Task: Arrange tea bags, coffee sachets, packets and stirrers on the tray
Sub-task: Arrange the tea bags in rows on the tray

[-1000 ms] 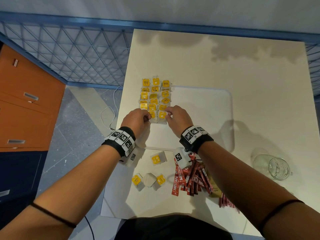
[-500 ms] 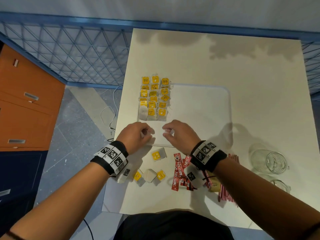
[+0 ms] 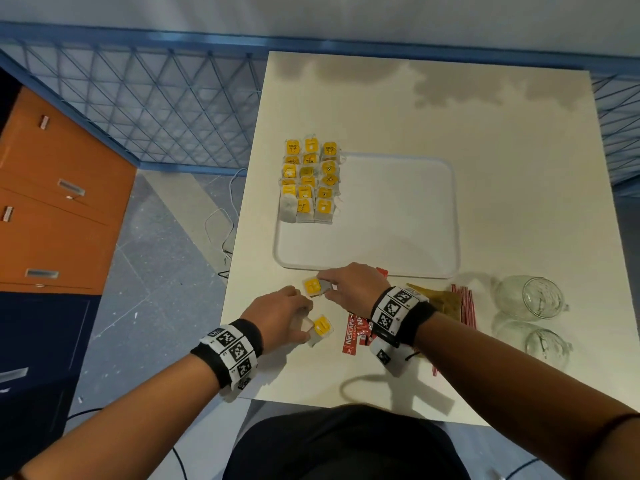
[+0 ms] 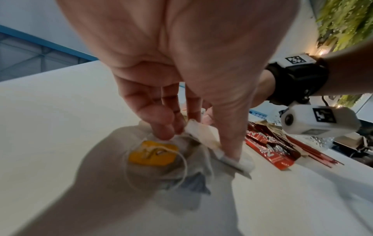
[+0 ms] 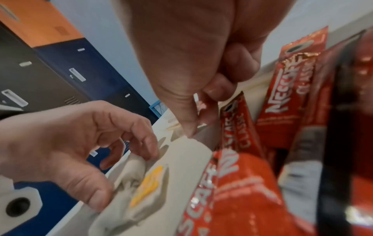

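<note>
Tea-bag step, in progress: left hand (image 3: 282, 315) pinching loose tea bags (image 3: 320, 329) on the table (image 3: 485, 133), right hand (image 3: 353, 285) apparently pinching another tea bag (image 3: 313, 286) just short of the white tray (image 3: 456, 216); next, carry both to its yellow-tagged rows (image 3: 310, 181).

A cream worktop (image 3: 502, 140) carries a white tray (image 3: 398, 265) just beyond the hands, loose tea bags (image 3: 322, 328) beneath them, red coffee sachets (image 3: 350, 337) and stirrers (image 3: 465, 304) to their right, and 2 glass mugs (image 3: 533, 299) farther right.
</note>
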{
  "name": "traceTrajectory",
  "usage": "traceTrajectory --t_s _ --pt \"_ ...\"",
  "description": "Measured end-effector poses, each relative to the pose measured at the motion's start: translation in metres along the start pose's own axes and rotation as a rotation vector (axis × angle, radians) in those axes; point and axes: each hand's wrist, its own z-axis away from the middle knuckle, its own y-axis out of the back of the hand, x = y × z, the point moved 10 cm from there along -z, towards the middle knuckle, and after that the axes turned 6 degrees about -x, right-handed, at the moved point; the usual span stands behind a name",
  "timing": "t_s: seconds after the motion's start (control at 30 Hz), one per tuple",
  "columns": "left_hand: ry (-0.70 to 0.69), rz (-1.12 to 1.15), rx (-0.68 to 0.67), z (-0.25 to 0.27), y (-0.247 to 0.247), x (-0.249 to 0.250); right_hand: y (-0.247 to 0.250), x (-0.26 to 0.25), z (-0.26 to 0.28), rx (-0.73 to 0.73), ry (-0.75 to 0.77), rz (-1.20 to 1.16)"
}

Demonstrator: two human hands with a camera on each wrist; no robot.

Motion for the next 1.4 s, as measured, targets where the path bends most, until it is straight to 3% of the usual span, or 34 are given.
traceTrajectory --t_s 0.17,0.3,0.5,0.67,0.73,0.9,1.07,1.23,1.4 --pt "0.002 0.073 0.012 -0.002 -0.005 0.005 -0.003 -0.003 0.004 0.025 -0.005 0.085" --pt "0.030 0.199 0.081 0.002 0.000 -0.003 -0.006 0.003 0.014 0.030 -0.035 -0.008" --pt "0.188 0.663 0.158 0.010 -0.001 -0.025 0.002 -0.003 0.039 0.112 0.010 -0.277" --pt "0.239 1.252 -0.004 0.015 -0.015 -0.010 0.002 -0.011 0.045 0.206 0.034 -0.358" --pt "0.250 1.457 -0.002 0.019 -0.013 -0.002 -0.003 -0.016 0.043 0.208 0.041 -0.371" --pt "0.269 1.786 -0.044 0.020 -0.026 -0.003 -0.013 -0.027 0.035 0.168 0.045 -0.356" --pt "0.193 1.608 -0.029 0.023 -0.017 -0.002 -0.020 -0.040 0.026 0.134 0.101 -0.319" --pt "0.288 1.474 0.056 0.028 -0.022 -0.033 -0.015 -0.044 0.032 0.124 0.129 -0.312" --pt "0.297 1.467 0.167 0.042 -0.010 -0.046 -0.026 -0.029 0.033 0.029 0.047 -0.084"
